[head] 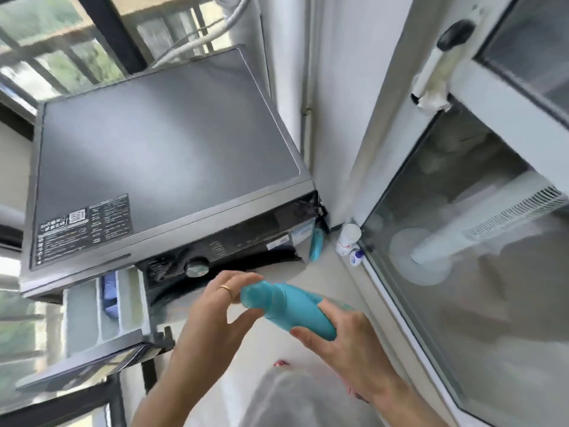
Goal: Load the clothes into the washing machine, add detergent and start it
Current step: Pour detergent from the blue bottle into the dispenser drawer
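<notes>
A grey front-loading washing machine [166, 143] fills the left and middle of the head view. Its detergent drawer [104, 312] is pulled out at the lower left, with blue liquid in a middle compartment. The round control dial [197, 267] sits on the dark front panel. My right hand [341, 343] grips the body of a teal detergent bottle [292, 309], which lies tilted with its cap end pointing left. My left hand [212, 306], with a ring on one finger, is at the bottle's cap, fingers curled around it. No clothes show inside the machine; its door is hidden.
A glass door [462, 241] with a white frame stands to the right. On the floor by the frame are a small white bottle [348, 238] and another teal bottle [316, 245] beside the machine. Window bars and hoses run behind the washer.
</notes>
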Demonstrator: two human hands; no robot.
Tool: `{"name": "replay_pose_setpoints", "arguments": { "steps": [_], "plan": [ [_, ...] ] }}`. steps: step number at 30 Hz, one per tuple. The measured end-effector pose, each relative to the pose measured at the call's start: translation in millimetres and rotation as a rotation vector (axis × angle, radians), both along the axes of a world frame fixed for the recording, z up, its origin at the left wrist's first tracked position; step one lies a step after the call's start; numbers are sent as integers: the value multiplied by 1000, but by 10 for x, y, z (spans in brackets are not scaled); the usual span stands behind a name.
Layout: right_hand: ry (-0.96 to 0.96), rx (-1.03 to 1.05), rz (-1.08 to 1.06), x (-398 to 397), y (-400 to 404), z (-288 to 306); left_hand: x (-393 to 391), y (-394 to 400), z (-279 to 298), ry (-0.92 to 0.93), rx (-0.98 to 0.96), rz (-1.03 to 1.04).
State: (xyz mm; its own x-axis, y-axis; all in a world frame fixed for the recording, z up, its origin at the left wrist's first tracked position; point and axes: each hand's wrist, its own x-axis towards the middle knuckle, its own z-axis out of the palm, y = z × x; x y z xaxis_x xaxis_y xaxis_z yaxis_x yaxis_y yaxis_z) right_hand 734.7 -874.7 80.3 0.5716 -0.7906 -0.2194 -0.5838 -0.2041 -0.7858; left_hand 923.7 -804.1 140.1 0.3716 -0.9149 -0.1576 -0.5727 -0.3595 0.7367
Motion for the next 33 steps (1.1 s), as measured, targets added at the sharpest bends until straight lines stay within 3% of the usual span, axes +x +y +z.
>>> {"name": "replay_pose_setpoints", "arguments": {
  "steps": [5,13,19,22,25,28,30,33],
  "plan": [
    [8,84,-24,-569,-256,-143,-426,-320,-130,5,24,-153],
    [41,42,-2,-1288,-635,-256,-1154,-662,-431,78,83,92],
    [47,125,-2,-1509,-899,-294,-1363,-807,-455,1,-19,-156],
    [6,164,-34,-1524,-947,-316,-1409,-890,-447,135,33,-38],
    [15,155,-22,-1481,-949,-345,-1378,-960,-468,47,83,81],
    [20,208,-42,-1438,-976,-364,-1309,-972,-462,-39,73,-127],
    [8,253,-48,-1430,-997,-408,-1232,-955,-482,12,64,-217],
    [-6,240,-37,-1385,-966,-475,-1141,-981,-573,75,224,-13]
  ]
}}
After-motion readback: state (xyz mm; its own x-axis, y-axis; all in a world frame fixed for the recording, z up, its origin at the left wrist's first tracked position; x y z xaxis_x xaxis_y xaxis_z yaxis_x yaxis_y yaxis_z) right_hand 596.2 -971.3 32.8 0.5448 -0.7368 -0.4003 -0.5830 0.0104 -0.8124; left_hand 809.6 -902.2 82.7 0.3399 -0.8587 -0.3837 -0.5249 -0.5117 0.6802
